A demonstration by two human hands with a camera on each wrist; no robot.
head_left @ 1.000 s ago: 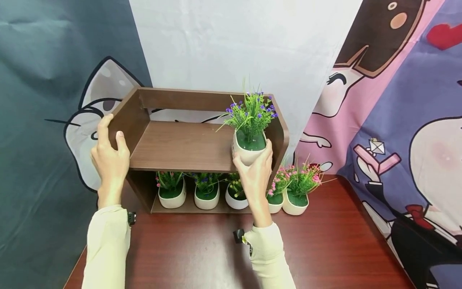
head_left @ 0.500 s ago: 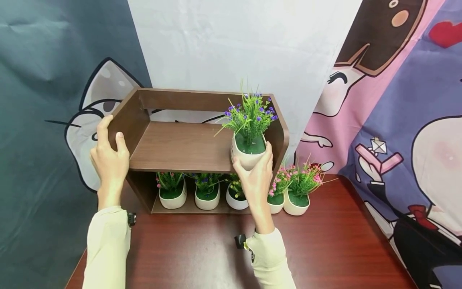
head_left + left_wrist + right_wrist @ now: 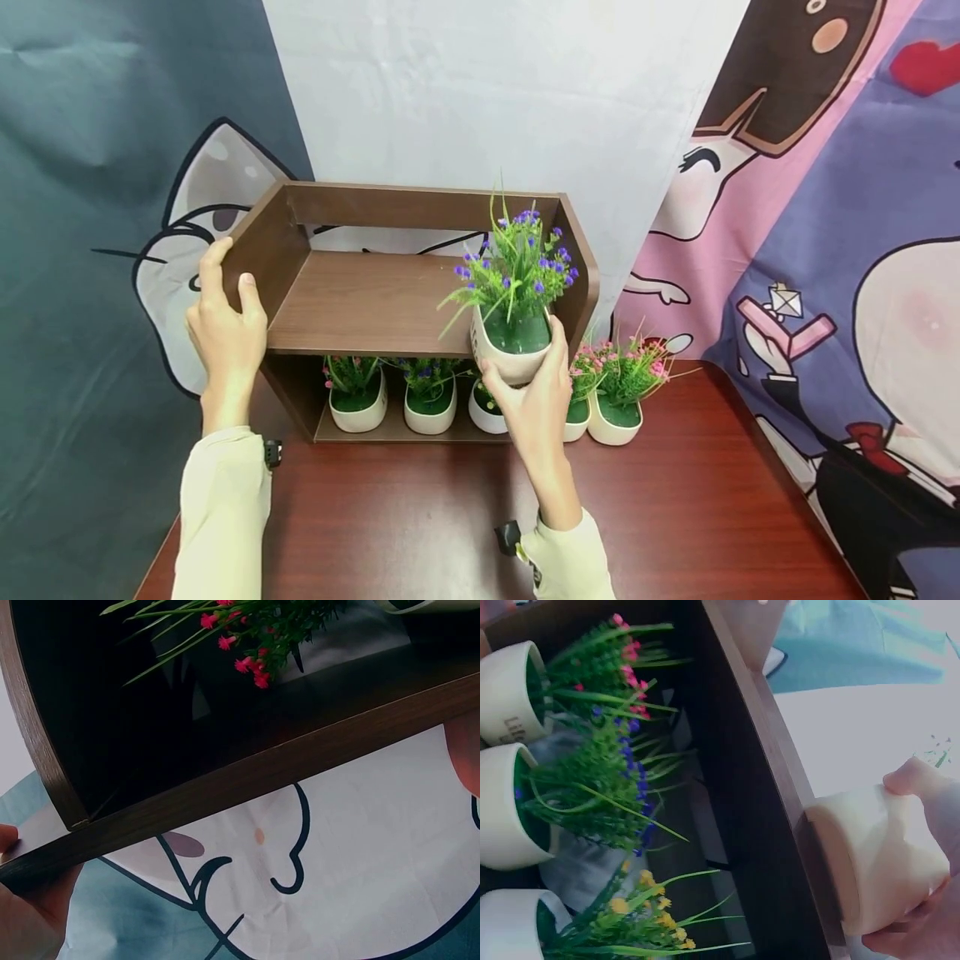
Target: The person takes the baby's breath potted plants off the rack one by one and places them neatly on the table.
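Observation:
My right hand (image 3: 534,400) grips a white flowerpot (image 3: 510,367) with purple flowers and long grass blades, thumb and fingers on either side of it. The pot is at the front edge of the brown two-tier shelf's upper board (image 3: 375,308), near its right end; in the right wrist view the pot's base (image 3: 836,870) overlaps that edge. My left hand (image 3: 228,329) holds the shelf's left side panel (image 3: 262,250), thumb inside and fingers over the outer edge. In the left wrist view the panel (image 3: 247,769) runs between thumb and fingers.
On the lower tier stand potted plants with pink (image 3: 358,417), purple (image 3: 430,421) and yellow (image 3: 652,907) flowers. Two pink-flowered pots (image 3: 617,429) stand by the shelf's right side on the red-brown table (image 3: 390,525). A printed cloth (image 3: 480,92) hangs behind.
My right hand has drawn the purple-flowered pot forward, toward me, from the upper board's right end to its front edge. My left hand has stayed on the side panel.

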